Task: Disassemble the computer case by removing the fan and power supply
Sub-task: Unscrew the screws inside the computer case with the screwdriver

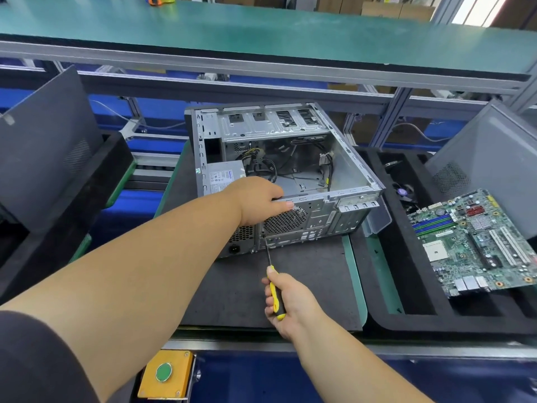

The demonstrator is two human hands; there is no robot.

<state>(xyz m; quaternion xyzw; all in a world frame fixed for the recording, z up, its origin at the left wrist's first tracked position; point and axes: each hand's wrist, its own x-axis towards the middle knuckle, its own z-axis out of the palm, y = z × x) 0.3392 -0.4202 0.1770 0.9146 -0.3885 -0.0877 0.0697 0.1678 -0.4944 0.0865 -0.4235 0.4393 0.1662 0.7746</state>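
Open silver metal computer case [290, 158] lies on its side on dark mat [305, 286] on the counter | left hand [255, 202] curls over the case's rear top edge, above round fan grille [286, 221] | right hand [286, 301] grips yellow-and-black screwdriver [274, 292], tip at rear panel | grey power supply [225, 175] inside at left | green motherboard [476, 242] in black tray [406, 321] at right

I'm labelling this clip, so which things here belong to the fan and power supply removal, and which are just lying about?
In use: computer case; power supply; fan grille; screwdriver gripped by the right hand; left hand steadying the case.

Lying about: motherboard; foam tray; green button box.
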